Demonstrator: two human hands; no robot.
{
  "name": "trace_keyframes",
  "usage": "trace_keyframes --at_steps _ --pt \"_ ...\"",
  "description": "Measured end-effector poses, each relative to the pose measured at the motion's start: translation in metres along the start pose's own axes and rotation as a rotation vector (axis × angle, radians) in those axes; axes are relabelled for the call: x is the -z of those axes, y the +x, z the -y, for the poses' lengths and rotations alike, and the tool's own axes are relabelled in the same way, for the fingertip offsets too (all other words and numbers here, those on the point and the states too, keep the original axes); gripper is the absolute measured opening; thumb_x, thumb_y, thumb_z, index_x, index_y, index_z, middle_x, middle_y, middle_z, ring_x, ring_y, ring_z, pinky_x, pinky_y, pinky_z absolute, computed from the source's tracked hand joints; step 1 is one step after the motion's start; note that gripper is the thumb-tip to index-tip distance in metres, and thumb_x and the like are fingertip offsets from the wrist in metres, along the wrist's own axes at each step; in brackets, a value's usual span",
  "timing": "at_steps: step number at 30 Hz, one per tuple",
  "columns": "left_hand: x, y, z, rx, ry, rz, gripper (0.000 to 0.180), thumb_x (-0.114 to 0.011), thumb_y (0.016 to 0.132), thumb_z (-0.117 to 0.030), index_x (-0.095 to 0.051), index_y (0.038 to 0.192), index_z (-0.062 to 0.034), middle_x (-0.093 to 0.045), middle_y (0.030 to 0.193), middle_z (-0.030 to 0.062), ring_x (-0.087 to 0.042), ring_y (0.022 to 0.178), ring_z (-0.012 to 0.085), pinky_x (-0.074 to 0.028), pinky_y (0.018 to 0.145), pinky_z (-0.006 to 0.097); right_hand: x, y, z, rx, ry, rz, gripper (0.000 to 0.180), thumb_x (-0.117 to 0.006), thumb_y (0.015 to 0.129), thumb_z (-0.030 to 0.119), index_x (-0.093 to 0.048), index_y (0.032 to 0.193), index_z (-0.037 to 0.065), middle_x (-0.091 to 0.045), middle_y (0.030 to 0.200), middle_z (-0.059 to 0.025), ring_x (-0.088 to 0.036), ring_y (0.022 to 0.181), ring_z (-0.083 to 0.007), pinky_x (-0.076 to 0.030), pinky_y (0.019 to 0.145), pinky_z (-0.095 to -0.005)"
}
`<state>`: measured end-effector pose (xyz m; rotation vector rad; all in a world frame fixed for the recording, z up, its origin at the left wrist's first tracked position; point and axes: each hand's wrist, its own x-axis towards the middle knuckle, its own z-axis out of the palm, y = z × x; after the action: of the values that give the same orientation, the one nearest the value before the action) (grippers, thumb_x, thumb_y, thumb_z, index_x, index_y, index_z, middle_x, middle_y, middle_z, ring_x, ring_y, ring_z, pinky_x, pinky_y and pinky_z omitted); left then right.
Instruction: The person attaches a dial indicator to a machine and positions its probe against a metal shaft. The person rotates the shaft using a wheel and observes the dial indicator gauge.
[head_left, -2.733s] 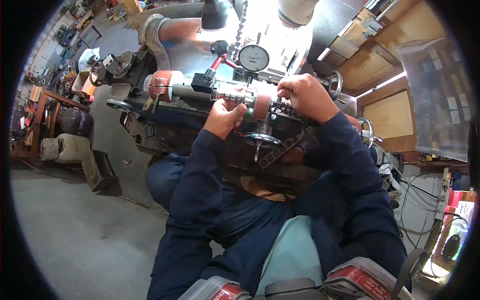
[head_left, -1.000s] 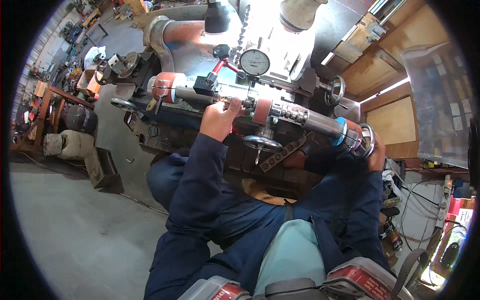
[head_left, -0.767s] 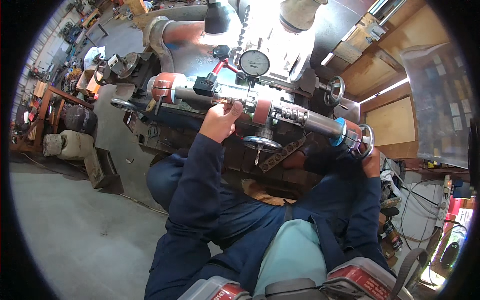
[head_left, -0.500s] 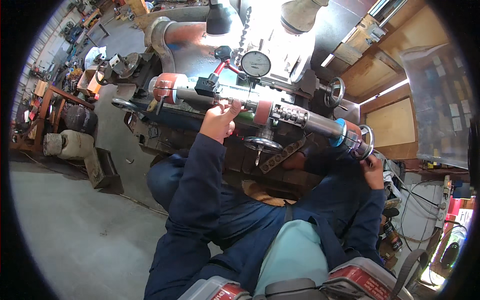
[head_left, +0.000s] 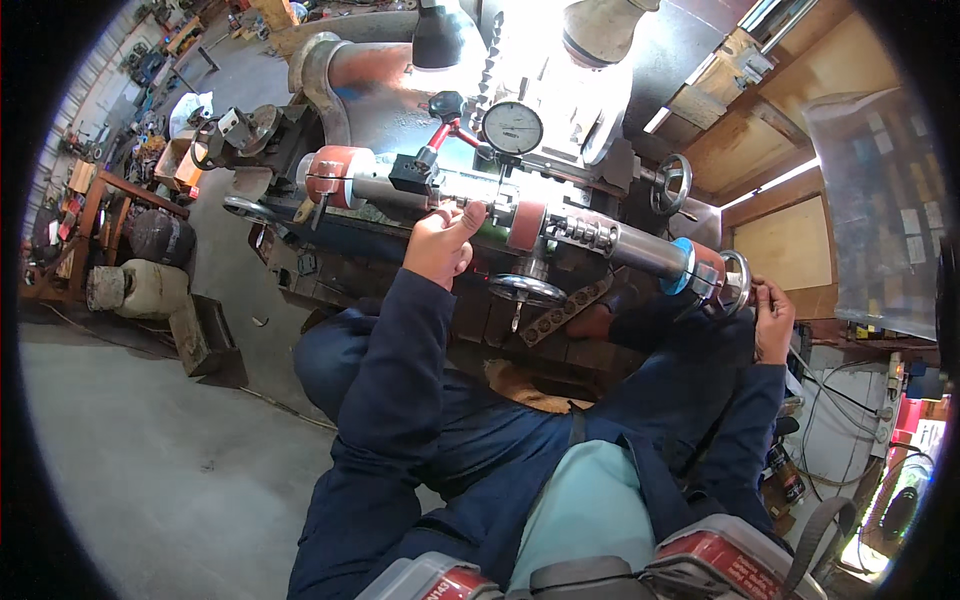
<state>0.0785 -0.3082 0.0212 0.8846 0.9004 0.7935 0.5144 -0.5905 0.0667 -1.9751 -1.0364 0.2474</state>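
Observation:
A long steel bar assembly point(head_left: 650, 250) with orange-brown collars runs across the machine in front of me. My left hand point(head_left: 440, 245) is closed at the bar's middle, thumb up, under a black block point(head_left: 410, 174); what its fingers pinch is hidden. Above it, a round dial gauge point(head_left: 513, 128) stands by a red jointed arm point(head_left: 440, 135) with a black knob. At the bar's right end, my right hand point(head_left: 773, 322) has its fingers on the rim of a steel handwheel point(head_left: 738, 284). A blue ring point(head_left: 683, 266) sits beside the right collar point(head_left: 708, 272).
Another handwheel point(head_left: 527, 290) projects toward me below the middle collar, and a third handwheel point(head_left: 671, 185) stands at the back right. Two lamp heads point(head_left: 445, 38) hang over the brightly lit bed. A gas cylinder point(head_left: 135, 290) lies on the left. Cables point(head_left: 840, 400) run along the right wall.
My right hand has moved up and to the right round the handwheel's rim. The left hand has barely shifted, and the dial gauge and bar look the same.

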Motion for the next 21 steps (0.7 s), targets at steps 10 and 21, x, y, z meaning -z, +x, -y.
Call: trace_keyframes --at_steps 10,21 --pt "-0.002 0.002 0.001 0.001 -0.034 0.016 0.062 -0.078 0.082 -0.047 -0.056 0.107 0.0052 -0.051 0.074 -0.0043 -0.038 0.046 0.0012 -0.031 0.039 0.019 -0.028 0.035 -0.032 0.003 0.026 0.038 0.026 -0.054 0.103 0.02 -0.069 0.107 0.0 -0.069 0.096 -0.0033 -0.062 0.088 -0.0101 -0.05 0.079 -0.027" --pt "-0.006 -0.001 -0.001 -0.023 -0.037 0.022 0.08 -0.076 0.086 -0.044 -0.044 0.123 0.0185 -0.054 0.085 0.005 -0.038 0.046 0.0015 -0.03 0.039 0.017 -0.034 0.011 -0.053 -0.063 0.013 0.224 0.023 -0.062 0.094 0.019 -0.071 0.103 0.0 -0.072 0.098 -0.0068 -0.067 0.086 -0.0158 -0.051 0.073 -0.0326"
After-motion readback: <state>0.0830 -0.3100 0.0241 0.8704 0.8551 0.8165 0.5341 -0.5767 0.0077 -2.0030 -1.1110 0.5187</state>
